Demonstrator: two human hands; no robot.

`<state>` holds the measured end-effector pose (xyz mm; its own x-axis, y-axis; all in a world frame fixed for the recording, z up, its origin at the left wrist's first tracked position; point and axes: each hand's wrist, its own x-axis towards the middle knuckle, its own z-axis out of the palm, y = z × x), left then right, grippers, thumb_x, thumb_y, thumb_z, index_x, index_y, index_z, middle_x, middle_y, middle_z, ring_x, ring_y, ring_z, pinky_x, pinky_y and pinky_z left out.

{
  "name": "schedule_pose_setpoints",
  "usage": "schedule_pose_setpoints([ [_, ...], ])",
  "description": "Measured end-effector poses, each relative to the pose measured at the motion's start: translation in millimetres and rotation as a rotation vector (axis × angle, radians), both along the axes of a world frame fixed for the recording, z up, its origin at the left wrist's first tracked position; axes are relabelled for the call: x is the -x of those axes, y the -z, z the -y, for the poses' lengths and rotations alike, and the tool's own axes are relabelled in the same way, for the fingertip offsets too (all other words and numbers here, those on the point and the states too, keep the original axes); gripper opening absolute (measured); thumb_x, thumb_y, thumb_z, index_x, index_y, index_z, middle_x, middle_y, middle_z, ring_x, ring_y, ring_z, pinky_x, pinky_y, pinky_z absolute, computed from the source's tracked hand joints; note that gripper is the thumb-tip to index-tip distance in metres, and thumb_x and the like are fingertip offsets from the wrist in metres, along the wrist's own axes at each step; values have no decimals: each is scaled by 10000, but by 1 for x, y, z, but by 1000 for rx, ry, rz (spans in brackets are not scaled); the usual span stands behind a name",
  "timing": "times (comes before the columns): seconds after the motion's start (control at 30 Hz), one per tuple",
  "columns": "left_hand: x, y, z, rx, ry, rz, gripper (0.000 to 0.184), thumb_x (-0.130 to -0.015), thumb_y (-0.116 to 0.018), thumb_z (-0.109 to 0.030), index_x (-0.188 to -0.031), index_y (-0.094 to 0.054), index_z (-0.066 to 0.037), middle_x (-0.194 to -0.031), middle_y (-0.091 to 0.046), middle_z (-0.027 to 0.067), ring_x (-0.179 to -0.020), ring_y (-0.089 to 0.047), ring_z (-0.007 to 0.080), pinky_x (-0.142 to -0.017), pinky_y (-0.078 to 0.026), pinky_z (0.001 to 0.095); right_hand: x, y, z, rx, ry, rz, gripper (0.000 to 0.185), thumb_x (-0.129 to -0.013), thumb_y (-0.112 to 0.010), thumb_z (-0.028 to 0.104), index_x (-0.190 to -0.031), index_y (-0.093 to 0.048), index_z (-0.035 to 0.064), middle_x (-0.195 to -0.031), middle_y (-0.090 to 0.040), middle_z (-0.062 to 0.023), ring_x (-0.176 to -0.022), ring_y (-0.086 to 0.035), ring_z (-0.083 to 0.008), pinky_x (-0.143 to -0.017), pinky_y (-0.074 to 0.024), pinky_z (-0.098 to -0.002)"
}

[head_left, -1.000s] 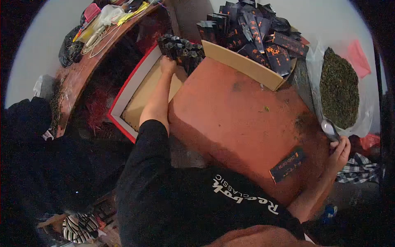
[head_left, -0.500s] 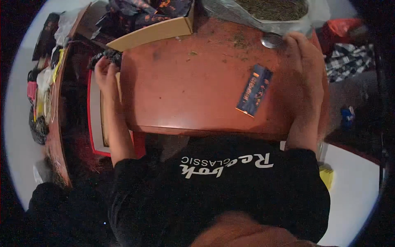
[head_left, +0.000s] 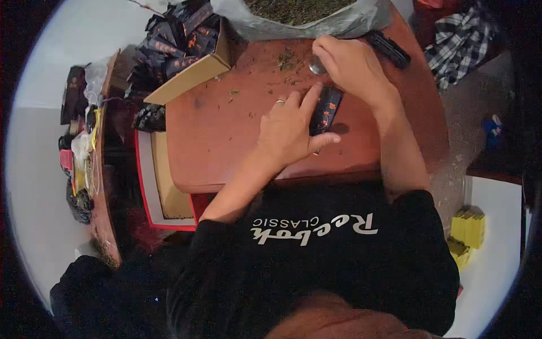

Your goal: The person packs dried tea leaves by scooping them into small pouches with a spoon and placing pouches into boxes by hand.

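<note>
My left hand (head_left: 287, 125) is open, fingers spread, at the left edge of a flat black packet (head_left: 330, 110) with orange print on the table. Part of the packet lies hidden behind the fingers, and I cannot tell whether they press on it. Just beyond the packet, the fingers of my right hand (head_left: 345, 65) are closed on a metal spoon (head_left: 317, 66). Only the rounded end of the spoon shows, low over the tabletop; its handle is hidden in the hand. Loose dry herb crumbs (head_left: 287, 59) lie left of the spoon.
At the far edge sits a plastic bag (head_left: 339, 25) of dried herb. A cardboard box (head_left: 189, 78) heaped with black packets stands at the back left. A black ridged object (head_left: 389, 50) lies at the back right. Below the table's left side is a red-edged box (head_left: 148, 186).
My left hand has come from the table's left edge to the packet. My right hand has moved leftward with the spoon. The camera view has shifted.
</note>
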<state>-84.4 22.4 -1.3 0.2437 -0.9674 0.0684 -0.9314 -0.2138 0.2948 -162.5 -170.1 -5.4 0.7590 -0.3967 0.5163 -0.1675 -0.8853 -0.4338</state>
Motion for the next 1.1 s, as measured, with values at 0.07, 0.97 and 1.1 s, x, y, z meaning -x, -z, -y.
schedule_pose_setpoints([
  [0.07, 4, -1, 8, -50, -8, 18, 924, -711, -778, -534, -1462, -380, -173, -1172, -587, 194, -1058, -609, 414, -788, -508, 589, 0, 2, 5, -28, 14, 50, 241, -955, -522, 297, -932, -627, 82, -803, -663, -213, -797, -641, -439, -686, -506, -539],
  [0.97, -62, 45, 48, 811, -168, -387, 657, -683, -705, -23, -1301, -481, -8, -1183, -524, 156, -1132, -528, 321, -1012, -427, 386, 19, -36, -16, -294, -135, 475, 158, -990, -538, 142, -972, -639, 22, -680, -641, -68, -601, -649, -152, -579, -501, -283],
  [1.1, -62, 52, 51, 838, -124, -414, 629, -677, -705, -35, -1269, -493, -12, -1171, -529, 168, -1104, -534, 339, -993, -434, 397, 11, -27, -21, -334, -205, 444, 175, -999, -530, 148, -965, -634, 11, -689, -632, -59, -612, -634, -137, -580, -493, -278],
])
